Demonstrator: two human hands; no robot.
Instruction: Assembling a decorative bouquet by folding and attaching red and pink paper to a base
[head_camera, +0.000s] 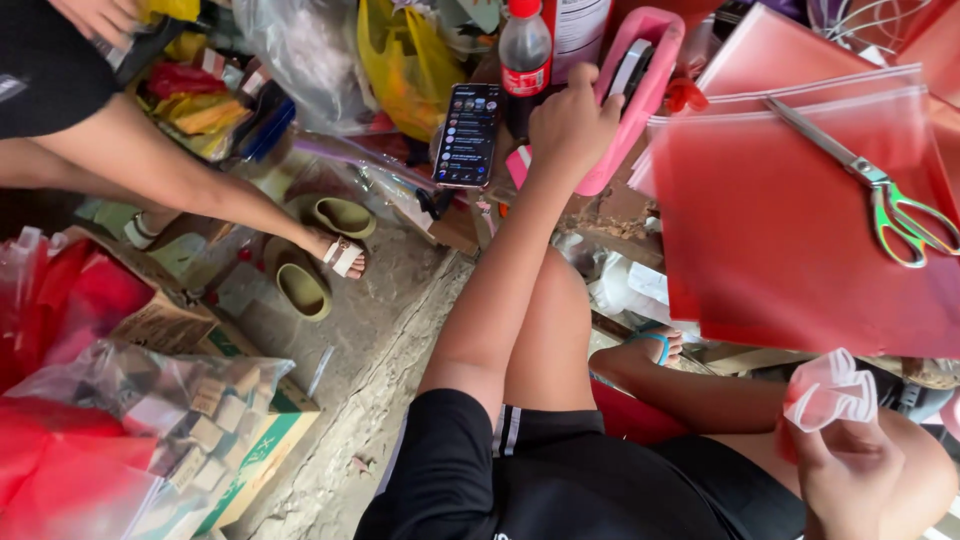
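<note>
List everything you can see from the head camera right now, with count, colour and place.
tape dispenser: one, pink, top centre, under the left hand
phone: one, dark with lit screen, propped left of the dispenser
bottle: one, dark drink with red cap, behind the phone
red sheets: a stack, translucent red, right
scissors: one pair, metal with green handles, lying on the sheets
yellow bag: one, top centre
sandals: two, olive green, on the floor left
cardboard box: one, green and brown, lower left, with a clear bag of small blocks
another person: arm and foot, upper left
left hand: on the dispenser
right hand: grip on a folded red piece, lower right
</note>
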